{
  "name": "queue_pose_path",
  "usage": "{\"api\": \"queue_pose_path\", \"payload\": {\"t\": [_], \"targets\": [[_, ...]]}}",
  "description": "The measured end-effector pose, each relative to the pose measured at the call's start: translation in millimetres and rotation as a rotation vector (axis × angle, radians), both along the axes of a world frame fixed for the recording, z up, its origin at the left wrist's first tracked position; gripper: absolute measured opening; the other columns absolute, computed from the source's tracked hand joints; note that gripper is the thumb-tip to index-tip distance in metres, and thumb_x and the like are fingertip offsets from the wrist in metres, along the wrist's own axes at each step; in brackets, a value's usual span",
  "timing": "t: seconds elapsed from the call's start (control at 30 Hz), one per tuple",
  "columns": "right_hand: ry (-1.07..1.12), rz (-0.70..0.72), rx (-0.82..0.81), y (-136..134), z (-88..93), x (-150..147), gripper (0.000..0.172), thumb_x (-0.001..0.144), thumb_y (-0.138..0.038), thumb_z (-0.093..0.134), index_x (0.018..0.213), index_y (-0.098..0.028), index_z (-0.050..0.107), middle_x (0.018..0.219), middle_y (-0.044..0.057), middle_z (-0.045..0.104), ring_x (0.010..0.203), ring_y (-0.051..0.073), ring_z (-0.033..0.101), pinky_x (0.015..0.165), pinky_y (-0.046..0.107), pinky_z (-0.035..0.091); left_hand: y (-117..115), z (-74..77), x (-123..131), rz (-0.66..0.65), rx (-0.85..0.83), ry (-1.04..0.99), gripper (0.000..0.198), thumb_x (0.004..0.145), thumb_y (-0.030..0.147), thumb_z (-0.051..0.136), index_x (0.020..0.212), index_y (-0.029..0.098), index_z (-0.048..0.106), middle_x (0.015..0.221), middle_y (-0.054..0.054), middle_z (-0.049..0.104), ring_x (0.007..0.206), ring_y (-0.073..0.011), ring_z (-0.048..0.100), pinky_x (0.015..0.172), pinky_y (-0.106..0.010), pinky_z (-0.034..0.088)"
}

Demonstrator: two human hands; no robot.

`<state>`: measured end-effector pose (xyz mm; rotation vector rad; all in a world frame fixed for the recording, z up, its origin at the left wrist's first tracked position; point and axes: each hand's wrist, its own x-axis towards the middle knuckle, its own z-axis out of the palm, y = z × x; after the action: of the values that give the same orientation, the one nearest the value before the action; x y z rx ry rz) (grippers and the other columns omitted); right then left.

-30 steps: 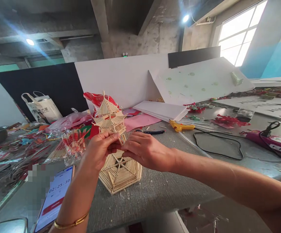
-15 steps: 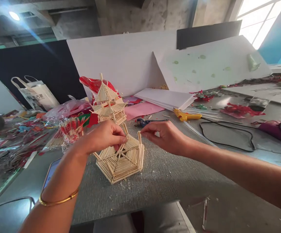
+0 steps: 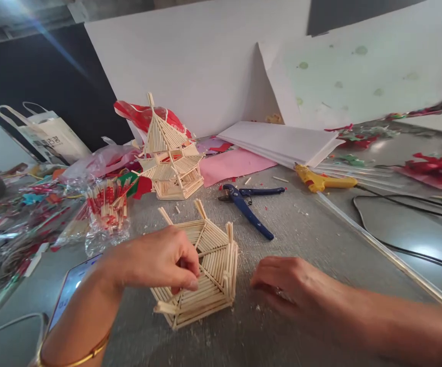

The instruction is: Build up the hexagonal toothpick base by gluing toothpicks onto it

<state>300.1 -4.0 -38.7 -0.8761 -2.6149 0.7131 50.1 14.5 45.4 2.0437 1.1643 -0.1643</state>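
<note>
A hexagonal roof of pale wooden sticks (image 3: 209, 265) lies on the grey table (image 3: 305, 239) in front of me. My left hand (image 3: 155, 260) rests over its left side, fingers pinched together on the sticks. My right hand (image 3: 285, 285) lies low on the table just right of the roof, fingers curled down; what they hold, if anything, is hidden. A small stick pagoda (image 3: 169, 155) stands behind the roof.
Blue-handled pliers (image 3: 249, 204) and a yellow glue gun (image 3: 322, 180) with a black cord lie further back. A bag of red-tipped sticks (image 3: 108, 204) and a phone (image 3: 71, 288) are at the left. White boards (image 3: 282, 140), pink paper and red scraps fill the rear.
The view tilted down. My right hand dropped from beside the roof's upper edge to the table at its right. My left hand stayed on the stick roof.
</note>
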Motion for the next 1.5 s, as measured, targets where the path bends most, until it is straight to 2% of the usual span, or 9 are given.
{"api": "queue_pose_path", "payload": {"t": [0.27,0.57,1.07,1.5], "targets": [[0.035,0.038,-0.06,7,-4.1,1,0.018,0.085,-0.012,0.043,0.083,-0.017,0.061,0.075,0.003,0.059,0.07,0.012,0.056,0.062,0.023,0.043,6,-6.2,9,-0.022,-0.03,0.002,0.015,0.067,0.021,0.056,0.065,0.019,0.071,0.052,0.001,0.06,0.049,-0.0095,0.051,0.045,-0.018,0.034],[0.003,0.052,-0.086,8,3.6,0,0.016,0.083,-0.011,0.046,0.081,-0.016,0.061,0.074,0.003,0.059,0.068,0.011,0.056,0.061,0.023,0.045,13,-12.5,21,-0.078,-0.043,0.023,0.015,0.067,0.022,0.055,0.063,0.019,0.07,0.049,0.002,0.056,0.046,-0.0088,0.049,0.044,-0.019,0.033],[-0.005,0.056,-0.093,8,2.5,1,0.015,0.083,-0.011,0.046,0.081,-0.016,0.06,0.074,0.003,0.058,0.069,0.011,0.054,0.062,0.023,0.043,15,-23.0,24,-0.119,-0.098,-0.002,0.016,0.065,0.017,0.052,0.049,0.018,0.055,0.043,0.006,0.042,0.042,-0.0058,0.037,0.041,-0.02,0.025],[-0.013,0.068,-0.099,5,7.0,1,0.017,0.086,-0.014,0.043,0.081,-0.015,0.059,0.074,0.003,0.057,0.07,0.012,0.053,0.062,0.023,0.043,14,-27.4,25,-0.15,-0.069,0.037,0.014,0.063,0.017,0.054,0.049,0.016,0.056,0.041,0.008,0.038,0.041,-0.0043,0.034,0.039,-0.02,0.022]]}}
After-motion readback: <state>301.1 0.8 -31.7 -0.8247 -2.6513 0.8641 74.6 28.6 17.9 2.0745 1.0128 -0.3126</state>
